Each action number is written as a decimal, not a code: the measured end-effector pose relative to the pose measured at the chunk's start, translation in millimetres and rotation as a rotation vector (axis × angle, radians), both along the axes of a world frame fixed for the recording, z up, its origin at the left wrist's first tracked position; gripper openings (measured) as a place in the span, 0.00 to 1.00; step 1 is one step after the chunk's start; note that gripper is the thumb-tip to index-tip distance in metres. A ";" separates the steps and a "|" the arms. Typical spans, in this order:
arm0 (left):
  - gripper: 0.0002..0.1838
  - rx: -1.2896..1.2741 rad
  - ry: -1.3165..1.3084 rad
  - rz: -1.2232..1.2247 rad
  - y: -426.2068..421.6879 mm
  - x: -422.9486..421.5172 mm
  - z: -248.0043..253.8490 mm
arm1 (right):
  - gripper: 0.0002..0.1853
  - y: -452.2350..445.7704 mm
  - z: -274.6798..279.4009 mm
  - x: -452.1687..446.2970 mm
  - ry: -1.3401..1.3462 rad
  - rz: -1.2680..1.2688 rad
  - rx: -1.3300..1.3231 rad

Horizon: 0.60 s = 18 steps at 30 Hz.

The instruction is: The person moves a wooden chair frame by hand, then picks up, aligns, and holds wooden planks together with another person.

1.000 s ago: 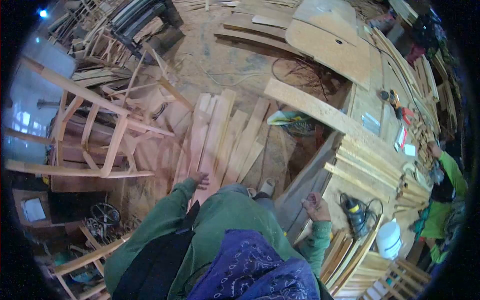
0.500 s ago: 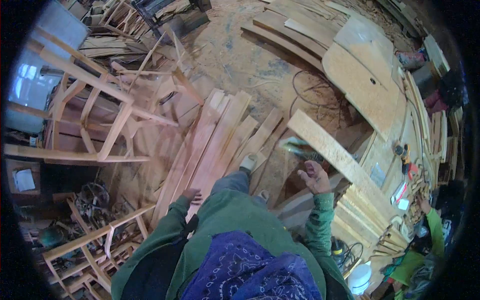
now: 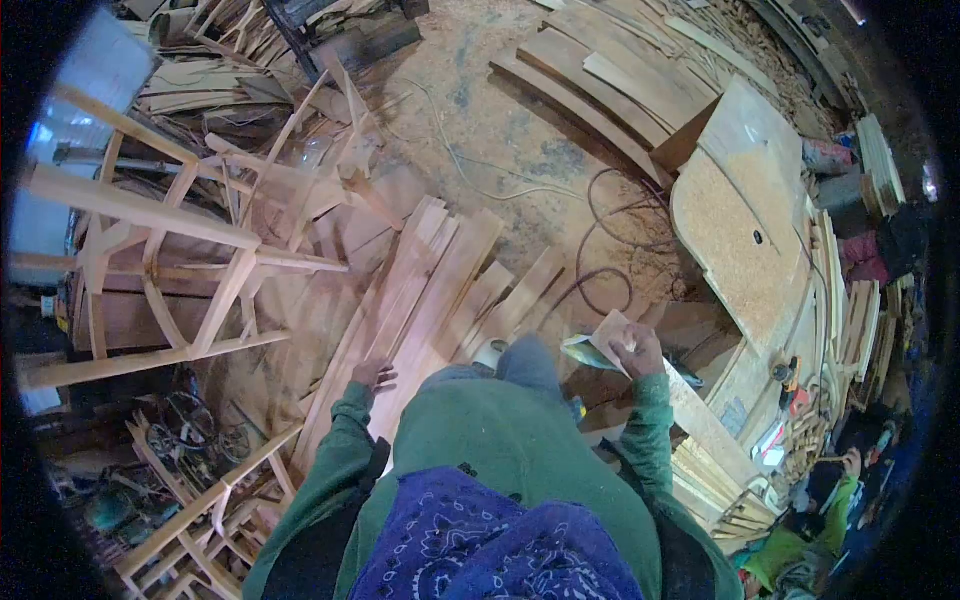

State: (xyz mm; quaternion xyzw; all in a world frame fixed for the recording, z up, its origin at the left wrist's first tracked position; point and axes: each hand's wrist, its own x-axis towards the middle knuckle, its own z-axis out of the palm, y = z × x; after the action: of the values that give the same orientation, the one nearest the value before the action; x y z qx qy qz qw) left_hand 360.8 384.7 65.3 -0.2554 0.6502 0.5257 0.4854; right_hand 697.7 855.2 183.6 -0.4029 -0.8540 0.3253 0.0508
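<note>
My left hand (image 3: 373, 377) hangs at my side with its fingers apart and nothing in them. Below it lies a stack of long planks (image 3: 425, 280) on the floor. At the near end of a narrow board (image 3: 697, 412), my right hand (image 3: 637, 352) is over the wood with bent, separated fingers. Whether it touches the board I cannot make out. Beside that hand is a shiny green and white item (image 3: 588, 352), its kind unclear. My feet are partly hidden by my body, next to the planks.
Wooden frames (image 3: 200, 230) stand at the left. A sawdust-covered panel (image 3: 740, 220) lies at the right, with a cordless drill (image 3: 787, 370) nearby. A dark hose (image 3: 600, 235) coils on the floor. Another person's green sleeve (image 3: 840, 510) shows lower right.
I have stepped forward. My right hand has come over the end of the narrow board, from beside it. The left hand stays low by my side above the planks.
</note>
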 end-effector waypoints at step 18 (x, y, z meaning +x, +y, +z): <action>0.20 0.217 0.122 -0.776 328.0 -178.1 -44.8 | 0.19 199.1 -161.1 -121.7 0.102 -0.104 -0.763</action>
State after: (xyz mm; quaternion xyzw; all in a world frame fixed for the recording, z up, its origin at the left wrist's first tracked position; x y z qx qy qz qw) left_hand 182.6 712.7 20.5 0.0934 0.6666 0.3834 0.6324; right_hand 576.0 1054.3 22.5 -0.4186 -0.6466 0.6362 -0.0439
